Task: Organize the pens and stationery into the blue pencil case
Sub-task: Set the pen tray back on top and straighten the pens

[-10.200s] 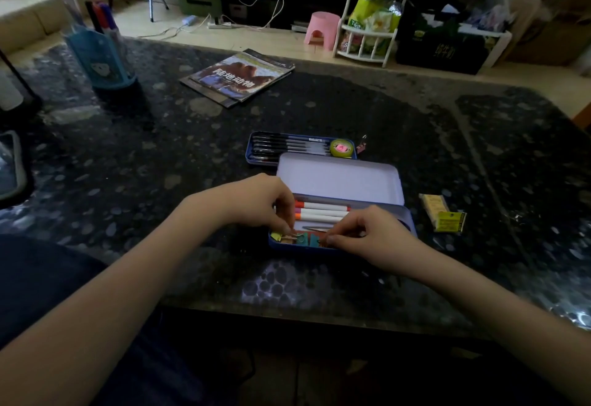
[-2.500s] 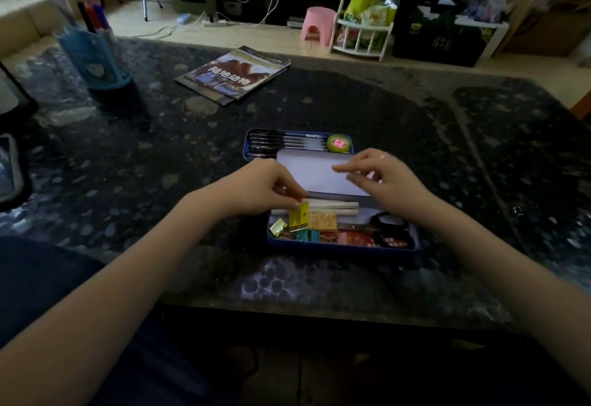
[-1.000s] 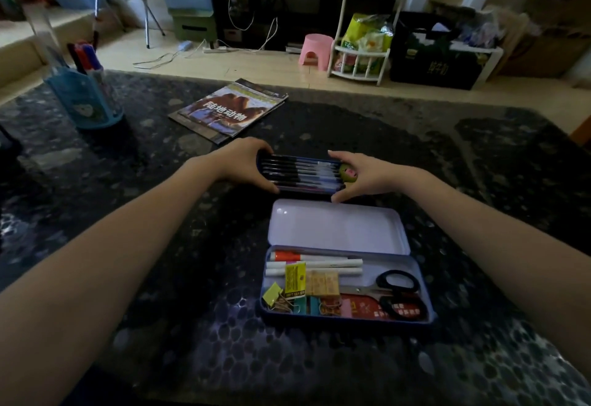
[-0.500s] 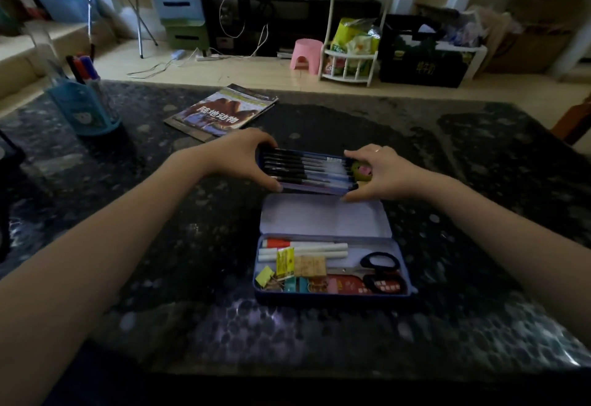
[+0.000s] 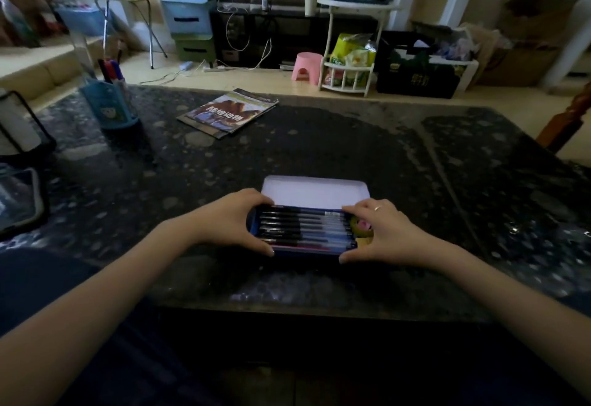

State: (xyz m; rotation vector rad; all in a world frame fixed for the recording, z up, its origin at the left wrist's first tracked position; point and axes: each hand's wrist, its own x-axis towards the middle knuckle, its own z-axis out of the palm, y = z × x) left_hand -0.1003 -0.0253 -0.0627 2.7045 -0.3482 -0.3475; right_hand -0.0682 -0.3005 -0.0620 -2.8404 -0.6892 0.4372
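Table (image 5: 351, 149): dark speckled stone look, polished, glossy, throwing glare at 3 o'clock. Pen tray (image 5: 256, 229) in my hands: blue, smooth, thin-walled, looks like painted metal. Pencil case lid (image 5: 315, 191) at 12 o'clock: pale, matt inside. Pens (image 5: 300, 224): black plastic, slight sheen. Book (image 5: 228, 114) at 11 o'clock: glossy paper cover.
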